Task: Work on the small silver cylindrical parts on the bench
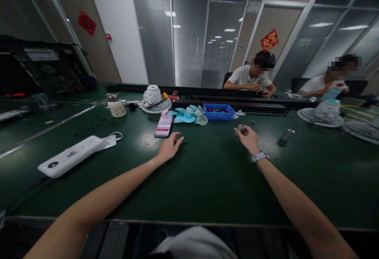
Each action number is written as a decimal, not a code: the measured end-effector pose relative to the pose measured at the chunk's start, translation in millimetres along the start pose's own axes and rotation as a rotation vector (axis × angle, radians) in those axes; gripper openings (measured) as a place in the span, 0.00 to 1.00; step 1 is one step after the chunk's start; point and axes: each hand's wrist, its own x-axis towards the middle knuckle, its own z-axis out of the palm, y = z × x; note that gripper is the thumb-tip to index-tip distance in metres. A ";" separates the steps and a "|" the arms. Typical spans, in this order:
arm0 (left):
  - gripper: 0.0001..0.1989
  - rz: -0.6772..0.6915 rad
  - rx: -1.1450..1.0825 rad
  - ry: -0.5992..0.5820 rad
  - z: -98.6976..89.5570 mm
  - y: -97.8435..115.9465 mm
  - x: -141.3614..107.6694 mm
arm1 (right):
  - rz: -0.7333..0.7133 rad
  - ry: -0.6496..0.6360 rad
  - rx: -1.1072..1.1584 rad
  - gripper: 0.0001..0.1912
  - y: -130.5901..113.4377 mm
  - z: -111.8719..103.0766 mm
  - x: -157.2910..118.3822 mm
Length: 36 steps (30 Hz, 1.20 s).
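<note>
Phone [164, 126] just beyond left hand [170, 147], whose fingers are parted and hold nothing visible. Blue fan blades [189, 115] and blue tray [219, 112] take up far middle. Right hand [248, 138] curled, fingertips closed on small round metal part [242, 128], right of centre. Metal cylinder [287, 134] farther right, apart. White device [74, 154] at left; patterned bottle [117, 107] beyond it. Counter [207, 188] dark green, faintly glossy. Far side: two people seated, glass partition [189, 34], ceiling lights reflected.
</note>
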 end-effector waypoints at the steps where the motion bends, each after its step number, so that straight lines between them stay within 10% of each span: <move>1: 0.24 -0.017 -0.004 0.003 0.3 0.4 0.2 | 0.029 0.037 -0.051 0.23 16.2 -7.1 10.8; 7: 0.21 -0.062 -0.020 0.014 1.1 0.3 1.5 | 0.103 -0.037 -0.165 0.24 57.7 -24.8 25.7; 12: 0.14 -0.115 -0.053 0.047 0.4 0.9 2.8 | -0.200 0.243 -0.402 0.36 -2.7 -9.3 -7.0; 18: 0.15 -0.129 -0.034 0.073 -1.4 2.2 2.7 | -0.469 -0.553 -0.241 0.23 -92.1 65.7 -61.7; 25: 0.15 -0.087 -0.026 0.061 -2.6 2.9 0.4 | -0.308 -0.628 -0.192 0.18 -122.9 121.7 -65.6; 29: 0.15 -0.087 -0.048 0.059 -2.8 1.8 0.1 | -0.328 -0.541 -0.123 0.14 -118.7 101.2 -63.3; 36: 0.16 -0.187 -0.167 0.106 6.8 5.2 17.2 | -0.325 0.075 -0.141 0.19 -50.2 -19.0 3.1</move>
